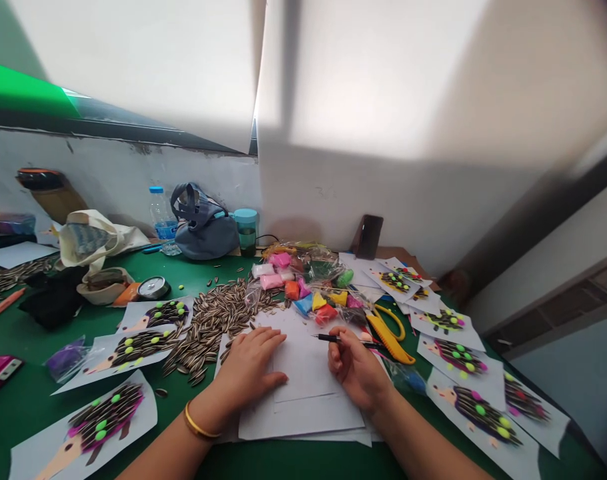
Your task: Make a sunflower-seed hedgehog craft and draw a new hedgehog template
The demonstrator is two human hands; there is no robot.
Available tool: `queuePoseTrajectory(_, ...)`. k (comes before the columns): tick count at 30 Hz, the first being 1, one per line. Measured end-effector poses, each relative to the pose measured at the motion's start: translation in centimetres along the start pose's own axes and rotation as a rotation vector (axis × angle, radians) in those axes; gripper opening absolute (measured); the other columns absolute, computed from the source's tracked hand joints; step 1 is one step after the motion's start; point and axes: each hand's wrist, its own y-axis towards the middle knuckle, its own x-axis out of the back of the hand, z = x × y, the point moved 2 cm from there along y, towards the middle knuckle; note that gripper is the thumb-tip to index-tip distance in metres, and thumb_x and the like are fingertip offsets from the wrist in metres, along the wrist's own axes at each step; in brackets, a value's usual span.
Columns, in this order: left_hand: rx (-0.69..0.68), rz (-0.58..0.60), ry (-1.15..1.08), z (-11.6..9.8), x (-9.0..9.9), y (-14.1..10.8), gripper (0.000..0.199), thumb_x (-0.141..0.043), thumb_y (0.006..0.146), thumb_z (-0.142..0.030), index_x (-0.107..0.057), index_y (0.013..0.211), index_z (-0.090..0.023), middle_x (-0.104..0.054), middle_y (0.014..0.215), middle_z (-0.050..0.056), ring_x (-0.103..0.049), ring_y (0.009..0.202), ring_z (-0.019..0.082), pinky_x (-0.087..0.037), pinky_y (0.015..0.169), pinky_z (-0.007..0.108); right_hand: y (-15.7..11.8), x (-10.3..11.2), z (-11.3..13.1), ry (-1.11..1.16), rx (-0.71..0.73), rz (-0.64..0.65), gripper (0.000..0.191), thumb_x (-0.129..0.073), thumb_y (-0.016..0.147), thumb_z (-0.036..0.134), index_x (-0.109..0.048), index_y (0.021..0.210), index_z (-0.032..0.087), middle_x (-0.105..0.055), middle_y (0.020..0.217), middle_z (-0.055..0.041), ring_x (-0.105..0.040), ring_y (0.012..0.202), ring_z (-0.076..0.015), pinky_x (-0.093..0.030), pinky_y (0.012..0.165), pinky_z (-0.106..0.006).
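White paper sheets (308,373) lie stacked in front of me on the green table, and the top one looks blank. My left hand (253,363) rests flat on the left side of the stack, fingers stretched out, with a gold bangle at the wrist. Over the right side, my right hand (356,367) grips a black pen (327,338) between thumb and fingers. The pen's tip points left, near the upper part of the top sheet. Whether it touches the paper I cannot tell. Sunflower seeds (218,320) are heaped just beyond my left hand.
Packets of coloured clay (318,300) lie behind the paper, with yellow scissors (391,337) to their right. Hedgehog pictures made with seeds (118,347) flank both sides. Against the wall stand a phone (370,237), a blue bag (206,230), a water bottle (163,220) and a teal-lidded cup (246,230).
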Motion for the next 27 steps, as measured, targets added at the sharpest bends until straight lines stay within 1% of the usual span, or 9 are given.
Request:
queuePoseTrajectory(3,-0.024,0.008,-0.021,-0.1,-0.21,0.03,0.07,-0.075,0.074,-0.044,-0.05,0.138,-0.03,-0.053,0.144,0.007,-0.043,0.134,0.034,-0.029,0.109,0.056,-0.19,-0.11,0.21,0.012,0.009,0.007,0.024,-0.072,0.079,0.038,-0.061,0.094,0.023,-0.056,0.061,0.0037,-0.043,0.052,-0.0074,-0.032,0.05,-0.017)
queuePoseTrajectory(7,-0.063,0.046,-0.029,-0.52,-0.23,0.13,0.088,-0.08,0.064,-0.055,-0.047,0.141,-0.031,-0.048,0.148,0.009,-0.04,0.136,0.038,-0.029,0.11,0.058,-0.34,-0.1,0.61,0.025,0.041,0.017,0.022,-0.072,0.08,0.037,-0.061,0.094,0.023,-0.056,0.062,0.0031,-0.043,0.052,-0.0077,-0.033,0.051,-0.018)
queuePoseTrajectory(9,-0.071,0.071,-0.023,-0.73,-0.17,0.1,0.094,-0.082,0.059,-0.057,-0.047,0.142,-0.032,-0.047,0.149,0.009,-0.039,0.136,0.039,-0.028,0.11,0.059,-0.35,-0.05,0.74,0.025,0.05,0.008,0.023,-0.072,0.08,0.037,-0.061,0.094,0.023,-0.056,0.062,0.003,-0.043,0.052,-0.0077,-0.033,0.051,-0.018)
queuePoseTrajectory(12,-0.077,0.072,-0.014,-0.83,-0.17,-0.01,0.093,-0.083,0.057,-0.055,-0.048,0.141,-0.033,-0.048,0.148,0.009,-0.04,0.135,0.038,-0.029,0.109,0.058,-0.33,0.02,0.78,0.03,0.055,-0.003,0.023,-0.072,0.08,0.038,-0.061,0.094,0.023,-0.056,0.062,0.0029,-0.043,0.052,-0.0078,-0.034,0.051,-0.017)
queuePoseTrajectory(18,-0.109,0.002,-0.023,-0.66,-0.42,-0.04,0.093,-0.086,0.054,-0.052,-0.052,0.138,-0.033,-0.054,0.141,0.01,-0.046,0.129,0.036,-0.032,0.107,0.054,-0.3,0.11,0.51,0.032,0.036,0.01,0.021,-0.071,0.082,0.036,-0.061,0.095,0.023,-0.056,0.063,0.0027,-0.044,0.054,-0.008,-0.035,0.051,-0.017)
queuePoseTrajectory(27,-0.111,0.014,-0.036,-0.64,-0.51,-0.05,0.093,-0.087,0.054,-0.051,-0.051,0.138,-0.033,-0.054,0.141,0.009,-0.046,0.129,0.036,-0.034,0.107,0.053,-0.27,0.06,0.39,-0.005,0.031,0.024,0.021,-0.069,0.083,0.037,-0.061,0.095,0.023,-0.056,0.064,0.0026,-0.045,0.054,-0.008,-0.034,0.051,-0.018)
